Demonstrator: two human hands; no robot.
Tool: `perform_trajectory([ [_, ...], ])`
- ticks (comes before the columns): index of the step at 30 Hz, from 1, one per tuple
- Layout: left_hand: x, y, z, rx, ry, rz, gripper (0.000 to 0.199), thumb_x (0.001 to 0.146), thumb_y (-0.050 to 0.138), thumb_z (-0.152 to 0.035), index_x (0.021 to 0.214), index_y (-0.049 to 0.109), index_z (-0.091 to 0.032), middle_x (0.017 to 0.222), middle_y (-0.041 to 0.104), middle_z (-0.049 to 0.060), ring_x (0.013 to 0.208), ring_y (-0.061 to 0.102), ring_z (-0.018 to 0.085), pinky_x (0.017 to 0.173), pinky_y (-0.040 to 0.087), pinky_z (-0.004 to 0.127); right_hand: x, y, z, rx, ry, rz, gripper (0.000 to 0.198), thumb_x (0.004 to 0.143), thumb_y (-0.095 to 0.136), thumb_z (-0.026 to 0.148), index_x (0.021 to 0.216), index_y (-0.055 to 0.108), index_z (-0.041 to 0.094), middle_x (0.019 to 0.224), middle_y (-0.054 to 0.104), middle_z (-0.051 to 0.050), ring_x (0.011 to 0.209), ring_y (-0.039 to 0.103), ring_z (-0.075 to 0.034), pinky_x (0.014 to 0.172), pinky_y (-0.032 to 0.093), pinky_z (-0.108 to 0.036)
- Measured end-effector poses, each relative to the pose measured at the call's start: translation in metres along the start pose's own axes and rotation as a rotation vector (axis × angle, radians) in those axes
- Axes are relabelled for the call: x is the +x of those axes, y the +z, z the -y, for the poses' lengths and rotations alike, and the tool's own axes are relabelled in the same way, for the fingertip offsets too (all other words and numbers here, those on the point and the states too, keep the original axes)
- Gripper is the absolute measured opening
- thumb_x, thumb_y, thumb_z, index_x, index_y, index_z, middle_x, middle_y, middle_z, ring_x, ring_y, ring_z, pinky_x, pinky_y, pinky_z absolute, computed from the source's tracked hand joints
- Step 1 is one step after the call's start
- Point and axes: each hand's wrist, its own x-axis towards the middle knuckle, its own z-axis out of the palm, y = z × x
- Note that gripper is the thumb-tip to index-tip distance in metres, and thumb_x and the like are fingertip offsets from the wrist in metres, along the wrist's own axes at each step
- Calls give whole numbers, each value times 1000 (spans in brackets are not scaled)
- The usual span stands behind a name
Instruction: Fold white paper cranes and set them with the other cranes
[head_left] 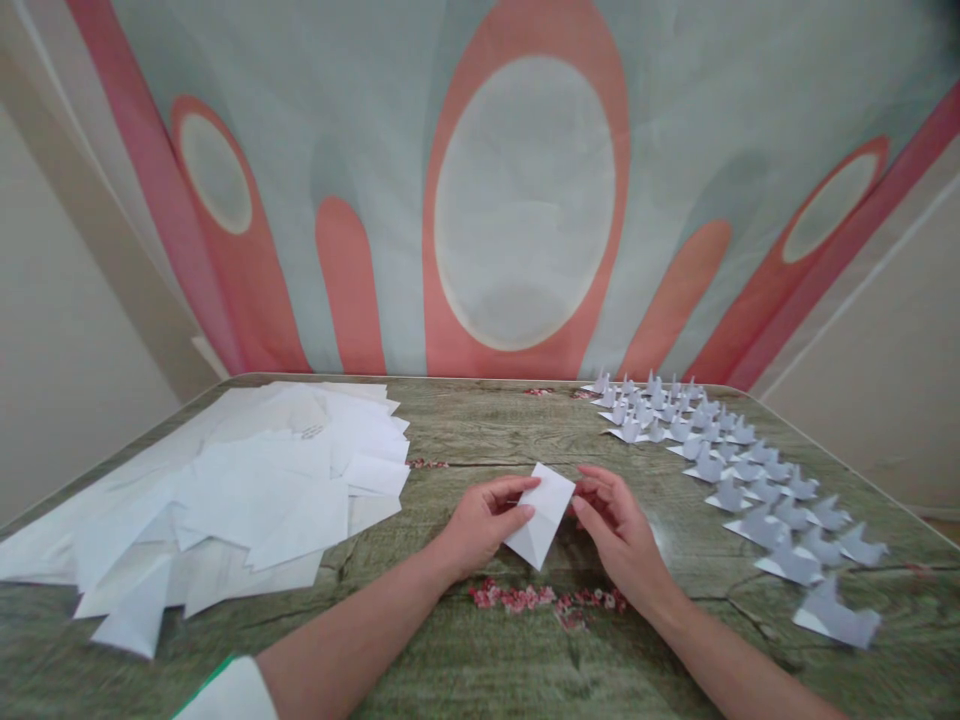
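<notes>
A small white folded paper [541, 515] is held tilted above the middle of the table, with crease lines showing on its face. My left hand [491, 515] pinches its left edge, thumb in front and fingers toward the upper edge. At the paper's right corner, my right hand [615, 525] has its thumb and curled fingers against the edge; some of those fingertips are hidden.
On the left lies a wide, overlapping heap of white paper sheets [285, 480]. Rows of folded paper birds [757, 520] stand along the right side. The wood-patterned table [480, 430] ends at a patterned backdrop [525, 200].
</notes>
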Motion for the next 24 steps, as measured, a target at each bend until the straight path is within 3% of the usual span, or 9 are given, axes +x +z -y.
perform_trajectory([
  [17, -1, -2, -7, -13, -123, 60, 56, 64, 74, -38, 113, 60, -14, 101, 67, 10, 76, 60, 17, 65, 41, 24, -4, -2, -4, -109, -36, 69, 22, 84, 51, 34, 101, 55, 20, 87, 60, -4, 76, 57, -18, 69, 46, -29],
  [24, 0, -6, -13, 52, -166, 103, 58, 66, 72, -43, 114, 60, -13, 95, 68, 10, 64, 56, 13, 54, 35, 20, -6, 0, 2, -188, -163, 162, 16, 81, 56, 26, 95, 59, 21, 90, 58, -5, 77, 56, -17, 68, 46, -29],
])
